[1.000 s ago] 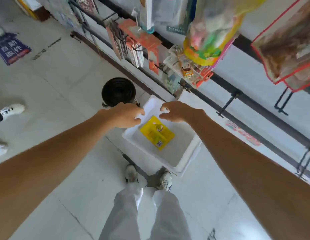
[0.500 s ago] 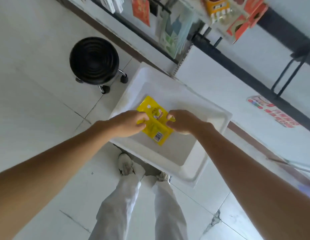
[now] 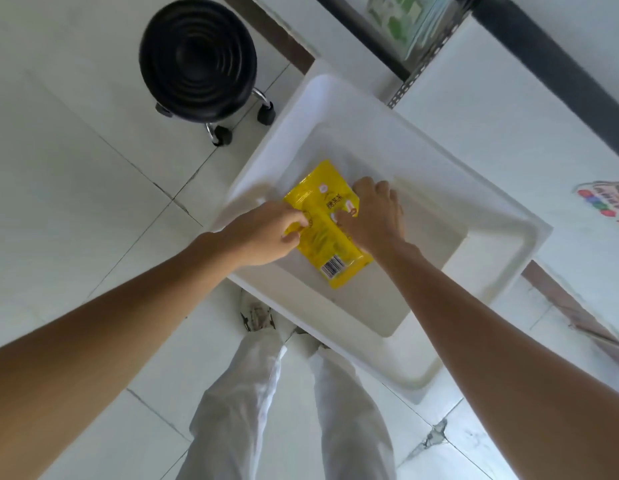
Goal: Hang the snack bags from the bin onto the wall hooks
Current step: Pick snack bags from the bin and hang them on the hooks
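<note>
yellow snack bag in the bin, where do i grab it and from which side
Pinch its long side edges, coming from above. The yellow snack bag lies flat on the floor of the bin, so only its thin edges offer a hold. The left hand and right hand pinch opposite edges, one from each side.

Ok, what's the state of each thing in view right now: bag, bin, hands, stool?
yellow snack bag: in the bin, held at both side edges.
white bin: on the floor, one bag inside.
left hand: pinches the bag's left edge.
right hand: grips the bag's right edge.
black stool: upright beside the bin.
</note>
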